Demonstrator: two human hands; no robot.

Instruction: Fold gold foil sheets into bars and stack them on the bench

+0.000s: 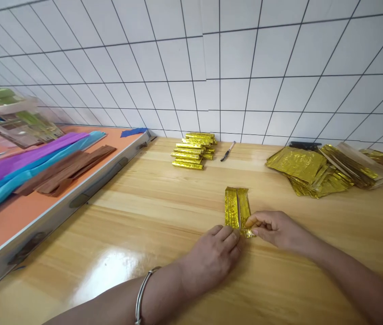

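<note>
A gold foil sheet [232,206] lies on the wooden table with its sides folded inward, leaving a thin seam down the middle. At its lower left edge, my left hand [213,253] presses down with curled fingers; the thumb is hidden from me. My right hand [276,229] pinches the sheet's lower right corner between thumb and fingertips, and a small crumpled flap shows there. Farther back, a stack of narrow folded gold foil strips [191,151] is piled close to the wall. On the right, a loose heap of flat gold foil sheets [296,167] lies spread out.
A pen [228,151] lies beside the stacked strips. A black object [305,146] sits behind the foil heap, near a clear plastic sleeve [364,162]. On the left, a raised orange surface [86,180] bears purple, blue and brown crepe-like strips and a clear container [22,122]. A tiled wall stands behind.
</note>
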